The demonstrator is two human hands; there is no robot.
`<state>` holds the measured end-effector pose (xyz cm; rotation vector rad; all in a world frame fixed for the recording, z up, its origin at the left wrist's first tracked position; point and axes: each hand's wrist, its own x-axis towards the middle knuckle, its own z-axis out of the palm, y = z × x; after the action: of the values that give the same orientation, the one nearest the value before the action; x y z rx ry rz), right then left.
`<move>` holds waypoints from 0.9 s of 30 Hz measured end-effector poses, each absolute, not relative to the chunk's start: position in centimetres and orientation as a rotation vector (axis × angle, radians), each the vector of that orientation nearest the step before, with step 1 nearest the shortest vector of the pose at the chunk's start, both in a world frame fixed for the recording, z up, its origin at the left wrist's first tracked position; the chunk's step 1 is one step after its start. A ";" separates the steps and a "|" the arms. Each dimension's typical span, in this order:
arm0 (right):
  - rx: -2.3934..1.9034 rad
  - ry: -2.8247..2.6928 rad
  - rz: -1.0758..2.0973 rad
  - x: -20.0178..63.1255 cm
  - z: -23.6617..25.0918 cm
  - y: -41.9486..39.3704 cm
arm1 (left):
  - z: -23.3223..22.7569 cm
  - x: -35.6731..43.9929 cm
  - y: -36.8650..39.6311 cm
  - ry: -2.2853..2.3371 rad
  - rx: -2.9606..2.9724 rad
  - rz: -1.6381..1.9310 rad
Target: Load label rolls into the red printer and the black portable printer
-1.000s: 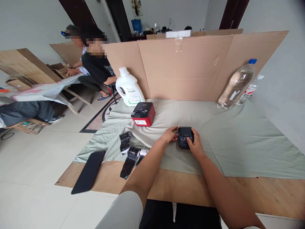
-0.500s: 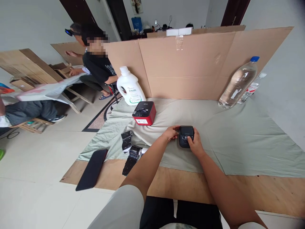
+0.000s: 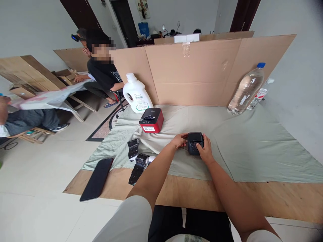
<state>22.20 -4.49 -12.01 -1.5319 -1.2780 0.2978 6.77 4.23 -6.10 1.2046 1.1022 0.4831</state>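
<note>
Pale tiled floor, grey walls, dark doors; a cardboard screen stands behind the cloth-covered desk.

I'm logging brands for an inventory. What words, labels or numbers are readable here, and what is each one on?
None can be read.
White jug: green label, print too small.
Red box: white sticker on its front and a mark on its black lid, both blurred.
Small black device under the left hand and right hand: faint marks, unreadable.
Clear bottle: label blurred.
</note>
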 end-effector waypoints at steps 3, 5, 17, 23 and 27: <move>-1.514 -1.202 0.315 22.2 -12.1 -4.6 | -5.9 6.7 4.0 1.100 1.177 0.495; -1.501 -1.190 0.332 22.3 -12.0 -4.6 | -5.6 6.5 3.7 1.085 1.152 0.490; -1.458 -1.309 0.399 22.7 -11.2 -5.0 | -3.7 7.6 2.7 1.431 1.511 0.576; -1.461 -1.240 0.422 23.1 -11.3 -4.7 | -2.1 9.6 2.8 1.516 2.115 0.572; -1.467 -1.182 0.414 23.2 -11.5 -4.5 | -1.5 11.1 2.7 1.318 2.404 0.266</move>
<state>23.15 -4.49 -11.47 -1.4674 -1.1820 0.4139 11.13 2.74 -1.51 2.4043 1.3175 0.2656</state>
